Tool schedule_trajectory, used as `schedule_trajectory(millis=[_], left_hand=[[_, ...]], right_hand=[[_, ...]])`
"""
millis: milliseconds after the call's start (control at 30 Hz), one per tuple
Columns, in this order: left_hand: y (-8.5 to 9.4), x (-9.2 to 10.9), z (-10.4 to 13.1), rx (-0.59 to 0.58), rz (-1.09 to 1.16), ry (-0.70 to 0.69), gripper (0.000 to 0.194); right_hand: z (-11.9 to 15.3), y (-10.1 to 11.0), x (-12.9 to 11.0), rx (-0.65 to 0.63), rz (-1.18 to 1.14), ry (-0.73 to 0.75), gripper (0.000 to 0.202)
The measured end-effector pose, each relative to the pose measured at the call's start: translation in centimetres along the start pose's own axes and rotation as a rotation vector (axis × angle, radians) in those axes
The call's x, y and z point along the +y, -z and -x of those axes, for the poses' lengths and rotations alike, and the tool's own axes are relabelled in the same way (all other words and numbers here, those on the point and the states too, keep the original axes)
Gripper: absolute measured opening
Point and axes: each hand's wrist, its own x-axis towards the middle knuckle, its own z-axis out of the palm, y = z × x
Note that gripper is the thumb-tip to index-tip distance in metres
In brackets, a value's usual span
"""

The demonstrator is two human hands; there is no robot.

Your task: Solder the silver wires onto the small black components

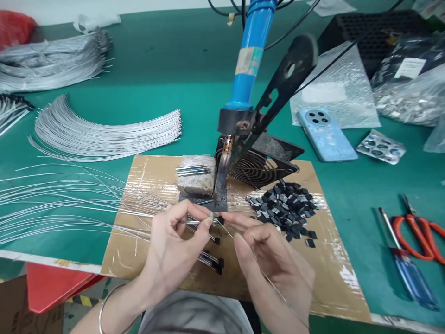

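Our left hand (174, 246): fingers pinched on a black-tipped wire (219, 221), just below the soldering iron (243, 79). Our right hand (274, 264): fingers closed on a thin strand (227, 231). Both over cardboard (327, 283) at the counter's (205, 102) front edge; black pieces (287, 208) heaped thereon, right. Nearer the counter's right: one screwdriver (410, 276), red-handled pliers (417, 234); behind, one phone (328, 137).

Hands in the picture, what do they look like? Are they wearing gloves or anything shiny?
No gloves! The left hand and right hand are both bare. A thin, round, silvery bangle shines on the left wrist. I can't see any sleeves.
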Motion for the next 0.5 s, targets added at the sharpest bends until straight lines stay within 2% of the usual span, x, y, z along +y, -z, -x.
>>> schedule_trajectory(millis=[267,500], left_hand=[[-0.1,-0.1,-1.1,0.011,-0.023,-0.003,0.012],[-0.1,0.0,-1.7,0.023,-0.015,-0.013,0.013]], right_hand=[[-1.1,-0.4,0.1,0.001,-0.087,-0.03,0.022],[-1.7,-0.4,0.8,-0.012,-0.104,0.027,0.02]])
